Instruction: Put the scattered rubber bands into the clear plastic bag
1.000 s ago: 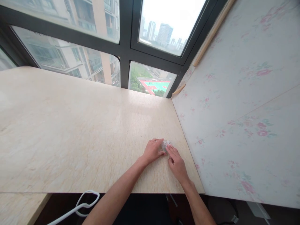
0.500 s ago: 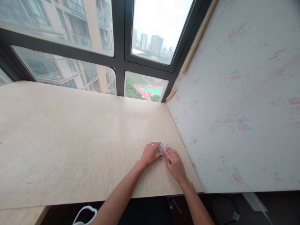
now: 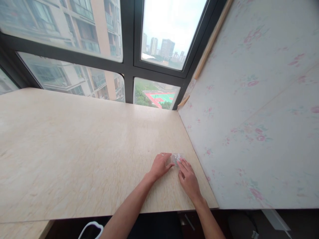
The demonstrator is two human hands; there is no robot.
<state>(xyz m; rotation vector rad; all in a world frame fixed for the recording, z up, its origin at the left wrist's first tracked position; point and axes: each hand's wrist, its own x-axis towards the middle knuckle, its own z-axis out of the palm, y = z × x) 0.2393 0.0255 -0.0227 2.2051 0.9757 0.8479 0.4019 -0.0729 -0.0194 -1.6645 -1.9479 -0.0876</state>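
Note:
A small clear plastic item [image 3: 176, 158] lies on the beige marble-look tabletop [image 3: 82, 146], close to the right wall. My left hand [image 3: 160, 165] rests at its left side with curled fingers touching it; a ring shows on one finger. On the item's near right side sits my right hand [image 3: 188, 177], its fingers pressed together against it. Both hands partly hide the item, so its exact shape is unclear.
A wall [image 3: 251, 109] with faded pink flower wallpaper borders the table on the right. Dark-framed windows [image 3: 129, 66] run along the far edge. A white looped cord [image 3: 91, 229] hangs below the table's near edge at the left.
Both hands stay on the small clear item with only slight finger shifts. The camera view tilted and moved a little.

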